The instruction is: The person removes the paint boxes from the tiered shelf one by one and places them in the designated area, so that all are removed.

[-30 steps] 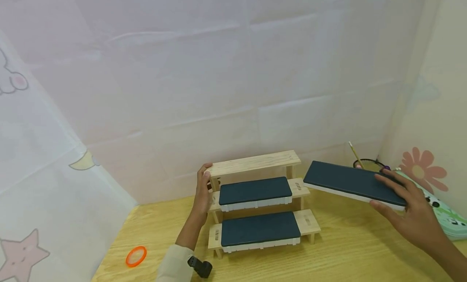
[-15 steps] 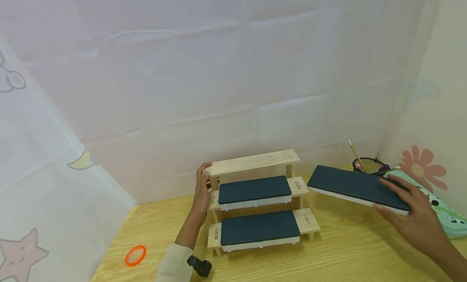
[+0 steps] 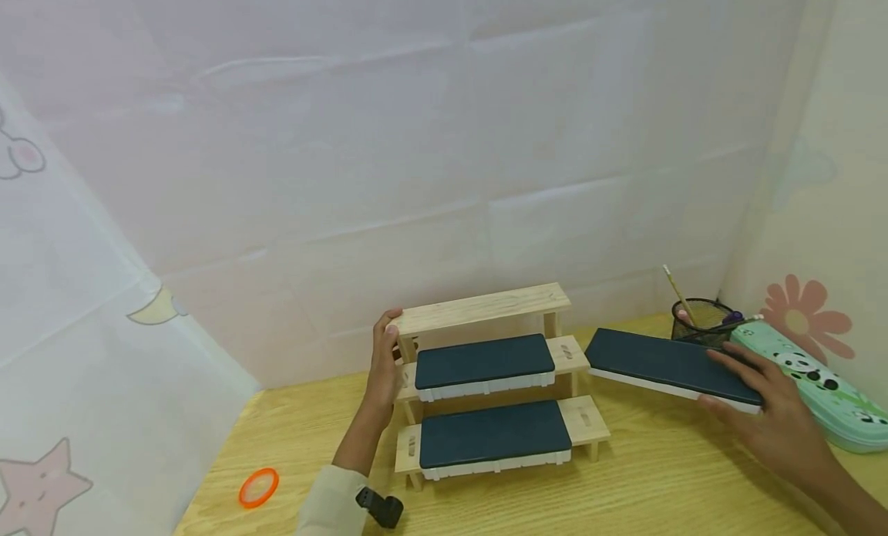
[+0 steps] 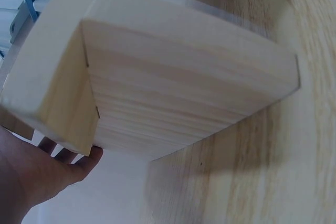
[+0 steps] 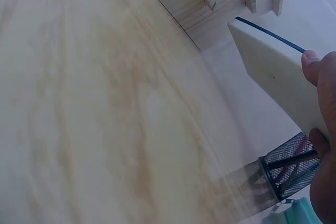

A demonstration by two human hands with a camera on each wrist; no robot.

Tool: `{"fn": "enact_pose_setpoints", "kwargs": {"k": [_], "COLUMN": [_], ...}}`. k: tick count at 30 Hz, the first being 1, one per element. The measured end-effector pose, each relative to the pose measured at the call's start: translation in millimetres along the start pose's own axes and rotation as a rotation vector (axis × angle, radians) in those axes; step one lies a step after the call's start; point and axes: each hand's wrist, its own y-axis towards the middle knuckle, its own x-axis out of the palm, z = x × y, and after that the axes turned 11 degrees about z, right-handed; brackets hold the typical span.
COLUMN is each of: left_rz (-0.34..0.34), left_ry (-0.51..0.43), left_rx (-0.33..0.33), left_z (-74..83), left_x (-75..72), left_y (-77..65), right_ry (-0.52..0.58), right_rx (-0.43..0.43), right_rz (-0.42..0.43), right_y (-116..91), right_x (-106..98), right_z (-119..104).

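Observation:
A three-step wooden shelf point(image 3: 479, 308) stands on the table. My left hand point(image 3: 381, 374) grips the left end of its top step; in the left wrist view the fingers point(image 4: 86, 166) curl round the edge of the wood. Two flat white boxes with dark blue lids lie on it, one box point(image 3: 486, 362) on the middle step and another box point(image 3: 496, 436) on the lowest. To the right of the shelf, my right hand point(image 3: 777, 424) holds a third such box point(image 3: 666, 365) by its right end, tilted above the table. Its pale underside shows in the right wrist view.
Behind the held box stands a black mesh pen cup point(image 3: 701, 332) with a pencil in it. A green panda pencil case point(image 3: 825, 389) lies at the right. An orange ring point(image 3: 259, 488) is on the table at the left. Cloth walls surround the table.
My right hand has lowered the held box a little, after a small shift right and back left. More of the pen cup and pencil case now shows. The left hand stays on the shelf.

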Motion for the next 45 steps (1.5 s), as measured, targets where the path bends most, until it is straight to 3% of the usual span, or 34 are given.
{"fn": "enact_pose_setpoints", "kwargs": {"k": [9, 14, 21, 25, 35, 45], "left_rz": [0.0, -0.007, 0.026, 0.045, 0.048, 0.044], "left_ry": [0.011, 0.009, 0.004, 0.009, 0.026, 0.028], "left_rx": [0.013, 0.02, 0.026, 0.024, 0.059, 0.058], "left_z": [4.4, 1.8, -27.1, -34.6, -34.2, -36.5], "left_x": [0.1, -0.7, -1.8, -0.2, -0.2, -0.5], "left_y": [-2.0, -2.2, 8.0, 10.6, 9.8, 12.1], "right_ry": [0.036, 0.028, 0.038, 0.048, 0.024, 0.029], "right_rx": [-0.027, 0.001, -0.021, -0.025, -0.042, -0.004], "right_rz": [0.005, -0.03, -0.023, -0.004, 0.01, -0.008], "right_y": [4, 5, 12, 15, 25, 32], "right_x": [11, 16, 24, 29, 36, 41], "right_z": [7, 9, 16, 21, 30, 39]}}
